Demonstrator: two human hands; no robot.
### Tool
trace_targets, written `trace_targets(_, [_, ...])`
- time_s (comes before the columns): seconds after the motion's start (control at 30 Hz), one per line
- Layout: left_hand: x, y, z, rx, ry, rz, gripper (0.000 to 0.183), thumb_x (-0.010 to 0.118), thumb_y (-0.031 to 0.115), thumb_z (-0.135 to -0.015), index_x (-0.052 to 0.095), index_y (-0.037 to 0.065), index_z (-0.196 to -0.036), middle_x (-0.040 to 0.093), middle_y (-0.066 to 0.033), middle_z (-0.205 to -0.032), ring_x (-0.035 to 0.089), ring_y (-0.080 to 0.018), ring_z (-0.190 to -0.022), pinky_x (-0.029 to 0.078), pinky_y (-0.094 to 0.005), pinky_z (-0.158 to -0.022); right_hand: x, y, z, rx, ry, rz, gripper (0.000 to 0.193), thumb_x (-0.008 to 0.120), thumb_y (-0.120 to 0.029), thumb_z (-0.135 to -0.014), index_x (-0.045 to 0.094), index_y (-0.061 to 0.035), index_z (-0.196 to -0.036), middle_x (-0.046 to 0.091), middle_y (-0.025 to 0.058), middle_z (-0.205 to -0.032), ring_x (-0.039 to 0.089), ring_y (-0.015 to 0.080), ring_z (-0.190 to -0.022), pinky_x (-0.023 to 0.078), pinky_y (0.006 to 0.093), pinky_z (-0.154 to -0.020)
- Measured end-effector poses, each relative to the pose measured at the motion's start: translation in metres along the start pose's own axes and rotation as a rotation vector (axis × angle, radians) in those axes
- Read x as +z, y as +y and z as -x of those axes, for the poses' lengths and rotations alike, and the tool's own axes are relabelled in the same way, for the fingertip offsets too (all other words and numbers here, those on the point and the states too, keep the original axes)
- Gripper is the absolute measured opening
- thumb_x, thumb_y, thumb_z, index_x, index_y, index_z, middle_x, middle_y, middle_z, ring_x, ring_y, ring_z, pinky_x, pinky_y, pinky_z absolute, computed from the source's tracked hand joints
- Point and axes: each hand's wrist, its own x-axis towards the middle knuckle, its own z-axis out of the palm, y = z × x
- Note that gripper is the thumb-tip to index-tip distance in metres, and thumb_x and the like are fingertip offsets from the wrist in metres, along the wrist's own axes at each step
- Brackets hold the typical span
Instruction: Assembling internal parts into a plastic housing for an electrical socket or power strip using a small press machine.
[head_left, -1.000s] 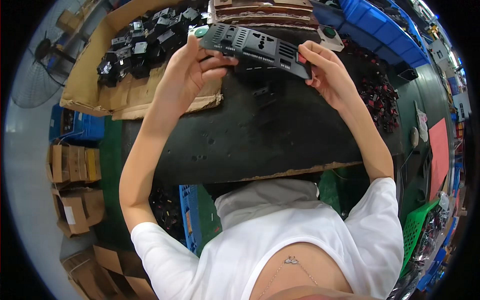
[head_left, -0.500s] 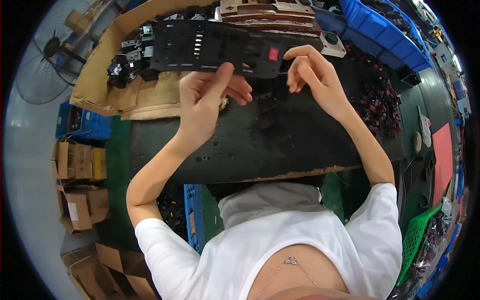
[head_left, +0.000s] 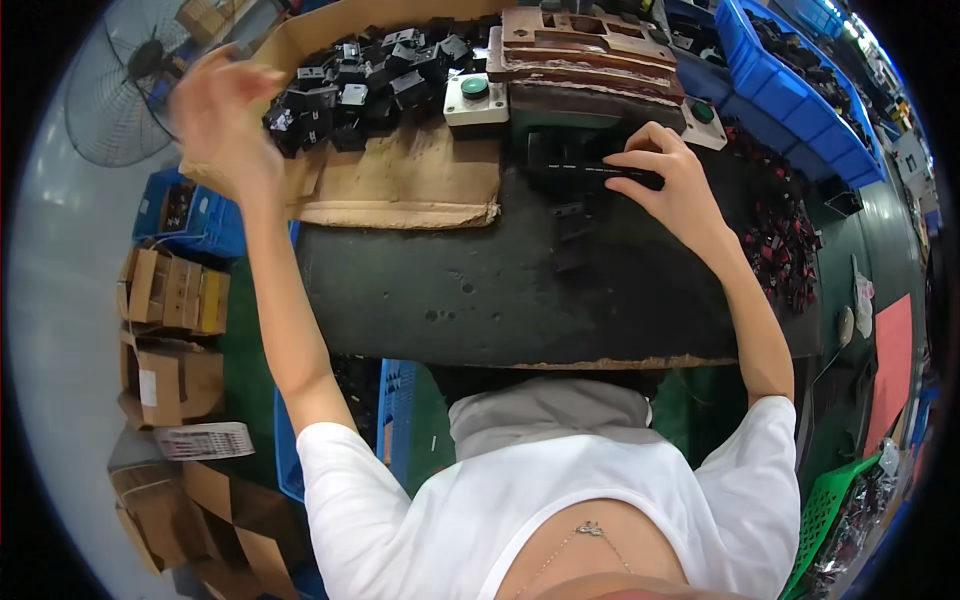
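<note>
A broad, dark, flat-topped bench (head_left: 470, 285) carries a long black plastic panel (head_left: 572, 152) at one o'clock. The left hand (head_left: 228, 125), ten o'clock, blurs; its opening and contents I cannot tell. The right hand (head_left: 670, 185), two o'clock, nearly closed, pinches the panel's right end.

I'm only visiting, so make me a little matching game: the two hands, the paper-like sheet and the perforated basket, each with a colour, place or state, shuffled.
Things:
1. Left hand
2. Right hand
3. Sheet
4. Basket

Descriptions:
A. Green
B. At the black panel
C. Raised and blurred
D. Pink

Pairs: 1-C, 2-B, 3-D, 4-A
</note>
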Motion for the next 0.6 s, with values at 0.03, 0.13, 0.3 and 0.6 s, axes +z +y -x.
trace_targets(0.03, [0.01,-0.022,0.006,-0.246,-0.088,0.157,0.014,0.052,0.012,-0.089,0.058,0.003,-0.097,0.062,-0.0058,-0.081,0.06,-0.0141,-0.069,0.049,-0.0251,-0.065,-0.001,0.001,0.0,-0.009,-0.011,-0.002,0.021,0.072,-0.013,-0.07,0.067,-0.006,-0.09,0.051,0.0051,-0.086,0.052,0.0212,-0.083,0.044,0.0311,-0.074])
trace_targets(0.13, [0.017,-0.078,0.025,-0.208,-0.521,-0.136,0.02,0.06,0.01,-0.081,0.061,0.001,-0.099,0.065,-0.0126,-0.089,0.062,-0.0176,-0.08,0.048,-0.0271,-0.073,-0.007,-0.004,-0.005,-0.01,-0.019,-0.012,0.021,0.071,-0.01,-0.071,0.067,-0.005,-0.091,0.056,0.0054,-0.089,0.055,0.0215,-0.085,0.044,0.0306,-0.075])
trace_targets(0.3, [0.028,-0.086,0.048,0.129,-0.899,-0.725,0.055,0.069,0.023,-0.071,0.051,0.008,-0.12,0.054,-0.0063,-0.119,0.045,-0.0218,-0.115,0.037,-0.0388,-0.089,-0.01,-0.005,-0.007,0.01,0.124,-0.114,0.019,0.064,-0.001,-0.076,0.065,-0.0017,-0.095,0.064,0.0099,-0.097,0.062,0.0218,-0.085,0.047,0.029,-0.075])
trace_targets(0.6, [0.052,-0.065,0.069,0.192,-0.716,-0.604,0.067,0.07,0.029,-0.072,0.041,0.011,-0.129,0.048,-0.0052,-0.124,0.044,-0.0226,-0.114,0.038,-0.0381,-0.087,-0.03,-0.015,-0.027,-0.307,0.297,0.185,0.032,0.054,0.011,-0.078,0.063,-0.0018,-0.106,0.064,0.0132,-0.103,0.063,0.0218,-0.09,0.048,0.0273,-0.075])
